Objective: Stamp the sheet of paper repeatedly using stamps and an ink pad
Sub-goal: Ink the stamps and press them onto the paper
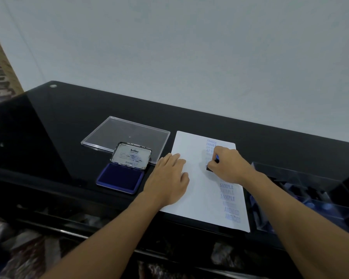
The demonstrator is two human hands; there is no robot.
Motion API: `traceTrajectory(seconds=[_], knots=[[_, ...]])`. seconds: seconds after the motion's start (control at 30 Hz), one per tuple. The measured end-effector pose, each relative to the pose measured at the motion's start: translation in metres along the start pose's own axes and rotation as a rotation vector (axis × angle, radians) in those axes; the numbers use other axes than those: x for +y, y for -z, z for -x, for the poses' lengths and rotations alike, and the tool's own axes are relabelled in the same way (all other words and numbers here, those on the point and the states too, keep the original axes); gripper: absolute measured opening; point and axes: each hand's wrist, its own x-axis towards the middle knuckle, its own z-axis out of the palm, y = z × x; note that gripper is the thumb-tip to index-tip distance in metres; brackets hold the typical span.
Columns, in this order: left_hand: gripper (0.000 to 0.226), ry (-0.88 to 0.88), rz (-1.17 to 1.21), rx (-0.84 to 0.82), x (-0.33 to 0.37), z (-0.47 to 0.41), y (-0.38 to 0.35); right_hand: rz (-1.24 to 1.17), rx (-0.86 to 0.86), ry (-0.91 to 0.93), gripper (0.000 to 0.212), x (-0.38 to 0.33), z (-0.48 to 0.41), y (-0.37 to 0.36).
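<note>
While the left hand (167, 178) is pressing on the sheet of paper (191, 198), right hand (228, 166): is closing its grip round a stamp (216, 158), a blue handle showing between the fingers.
Stamp: its dark base is touching the sheet's upper half, toward 1 o'clock, inside the column of prints.
Left hand: grip is lying open, fingers straight, palm down on the sheet's 9 o'clock edge.
Sheet of paper: is lying flat on the black surface (69, 121), mid-view.
Prints (227, 191): blue words are running down the sheet's 3 o'clock side; FRAGILE at the 12 o'clock end, SAMPLE below the right hand, blurred words toward 6 o'clock.
Ink pad (120, 177): is sitting open at 9 o'clock of the sheet, near the left hand, its lid (131, 156) tilting up at the pad's 12 o'clock edge.
Clear cover (125, 133): is lying flat at 10 o'clock of the sheet, behind the ink pad.
Clear box (310, 190): is sitting at 3 o'clock of the sheet; contents too blurred to name.
</note>
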Motion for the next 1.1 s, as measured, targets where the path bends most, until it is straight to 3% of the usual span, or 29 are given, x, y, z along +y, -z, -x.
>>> traceTrajectory(seconds=[0.33,0.63,1.1], knots=[[0.047,-0.016,-0.014,0.027,-0.002,0.000,-0.002,0.047,-0.033,0.015,0.015,-0.006,0.000,-0.007],[0.047,-0.019,-0.035,0.028,0.000,0.000,-0.002,0.000,0.080,-0.014,0.018,-0.003,0.001,-0.026],[0.046,-0.011,-0.034,0.032,0.004,0.002,0.001,-0.044,0.109,-0.062,0.021,-0.004,-0.005,-0.032]])
